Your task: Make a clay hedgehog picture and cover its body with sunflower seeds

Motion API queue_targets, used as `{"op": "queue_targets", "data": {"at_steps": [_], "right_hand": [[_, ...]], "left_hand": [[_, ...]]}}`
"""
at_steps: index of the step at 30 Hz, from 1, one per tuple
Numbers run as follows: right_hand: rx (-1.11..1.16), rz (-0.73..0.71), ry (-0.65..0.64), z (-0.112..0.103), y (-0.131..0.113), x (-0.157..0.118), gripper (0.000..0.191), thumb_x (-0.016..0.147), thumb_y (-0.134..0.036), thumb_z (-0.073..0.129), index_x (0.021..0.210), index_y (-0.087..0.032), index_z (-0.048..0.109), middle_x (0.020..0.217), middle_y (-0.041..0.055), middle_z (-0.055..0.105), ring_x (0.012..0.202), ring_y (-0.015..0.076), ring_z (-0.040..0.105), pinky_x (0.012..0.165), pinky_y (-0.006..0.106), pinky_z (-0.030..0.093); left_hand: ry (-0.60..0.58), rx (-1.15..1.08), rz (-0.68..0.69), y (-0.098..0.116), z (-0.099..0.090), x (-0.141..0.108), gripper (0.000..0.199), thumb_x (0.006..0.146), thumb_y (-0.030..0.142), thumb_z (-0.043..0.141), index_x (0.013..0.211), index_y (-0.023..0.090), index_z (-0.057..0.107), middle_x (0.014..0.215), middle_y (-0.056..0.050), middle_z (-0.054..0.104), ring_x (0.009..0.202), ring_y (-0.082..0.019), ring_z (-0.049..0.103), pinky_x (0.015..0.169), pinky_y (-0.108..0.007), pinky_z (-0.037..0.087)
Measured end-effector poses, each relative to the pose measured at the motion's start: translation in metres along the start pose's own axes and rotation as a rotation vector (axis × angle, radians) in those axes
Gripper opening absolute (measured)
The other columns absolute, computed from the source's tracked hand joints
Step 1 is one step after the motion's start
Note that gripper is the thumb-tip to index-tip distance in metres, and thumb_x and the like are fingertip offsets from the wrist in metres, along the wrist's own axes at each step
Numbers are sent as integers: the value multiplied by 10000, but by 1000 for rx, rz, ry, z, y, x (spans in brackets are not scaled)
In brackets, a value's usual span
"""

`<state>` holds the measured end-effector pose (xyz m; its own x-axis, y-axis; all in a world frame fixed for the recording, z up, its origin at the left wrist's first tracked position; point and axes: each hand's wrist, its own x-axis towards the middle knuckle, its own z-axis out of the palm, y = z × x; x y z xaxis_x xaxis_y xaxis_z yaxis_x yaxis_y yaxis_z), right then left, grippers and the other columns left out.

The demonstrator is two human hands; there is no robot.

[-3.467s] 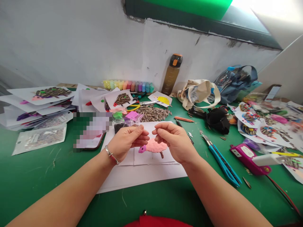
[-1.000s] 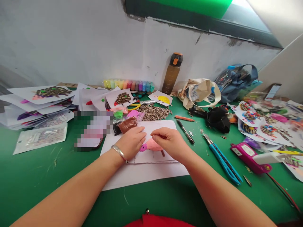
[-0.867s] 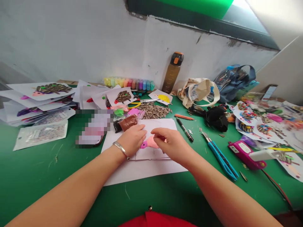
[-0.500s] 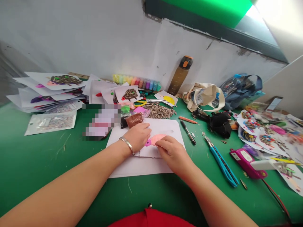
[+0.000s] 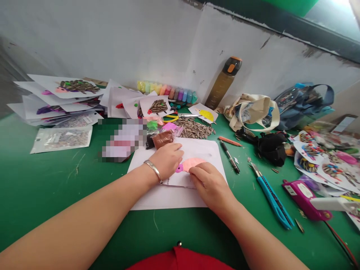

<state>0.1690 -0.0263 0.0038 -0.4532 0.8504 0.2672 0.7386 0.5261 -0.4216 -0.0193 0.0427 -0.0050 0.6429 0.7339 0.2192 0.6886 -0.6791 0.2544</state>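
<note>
The pale label on the magenta device at far right is too small to read, as is any print on the bead packet at far left. A pink clay body with a purple clay head lies on white paper between the hands. The left hand rests on the paper, fingers extended side by side, just beside a brown clay pack. The right hand bends over the body's lower right edge, fingertips together; whether they pinch anything cannot be told. Green surface shows between the paper's front edge and red clothing. Past its right edge lie a black pen and, farther out, a blue-handled cutter.
</note>
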Motion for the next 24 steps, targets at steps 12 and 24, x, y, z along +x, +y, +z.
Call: {"op": "queue_targets", "data": {"at_steps": [12, 24], "right_hand": [[-7, -18, -39, 4, 1, 0, 234, 902, -107, 434, 892, -181, 655, 842, 77, 611, 830, 202, 531, 749, 337, 436], [39, 34, -46, 3, 4, -5, 244, 895, -123, 457, 1029, -211, 641, 854, 62, 626, 841, 208, 541, 734, 343, 447]], "left_hand": [[-7, 6, -4, 0, 0, 0, 192, 907, 161, 451, 808, 150, 615, 951, -82, 566, 873, -201, 532, 825, -349, 454], [-2, -10, -3, 1, -1, 1, 219, 915, 172, 440, 813, 150, 632, 918, -80, 564, 857, -201, 529, 829, -359, 452]]}}
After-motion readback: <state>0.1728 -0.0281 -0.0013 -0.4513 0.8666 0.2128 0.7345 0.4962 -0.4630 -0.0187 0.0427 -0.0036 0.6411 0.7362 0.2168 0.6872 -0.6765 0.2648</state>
